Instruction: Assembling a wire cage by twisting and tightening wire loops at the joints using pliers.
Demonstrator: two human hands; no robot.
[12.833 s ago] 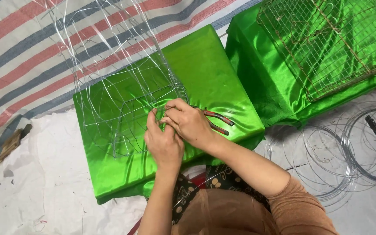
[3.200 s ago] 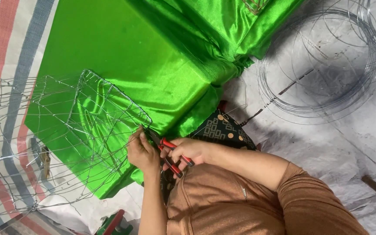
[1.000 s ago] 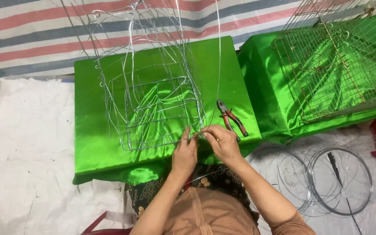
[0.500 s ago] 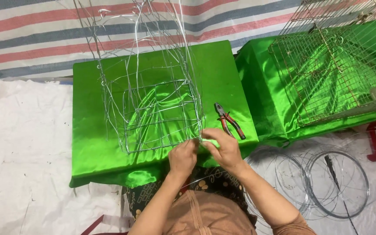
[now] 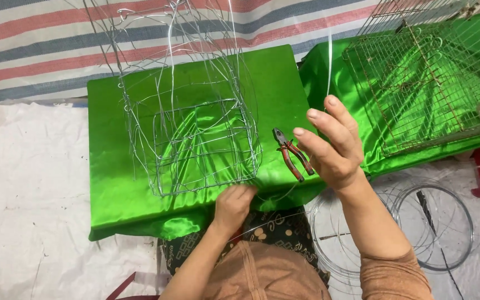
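Wire strand (image 5: pixel 329 61) pinched in our raised right hand (image 5: pixel 331 145), upper end cut off. Left hand (image 5: pixel 233 204) fingers curled on wire frame (image 5: pixel 195 139) lower edge, fingertips hidden. Pliers (image 5: pixel 291 154) beside, on green-draped bench (image 5: pixel 112 183). Wire coils (image 5: pixel 418 233) right, faint.

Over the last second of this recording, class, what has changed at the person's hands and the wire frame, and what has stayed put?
The right hand has lifted away from the wire frame, drawing a loose wire strand upward. The left hand has slid down to the frame's near bottom edge and grips there. The pliers stay on the green cloth beside the frame, and the wire coils remain on the floor.
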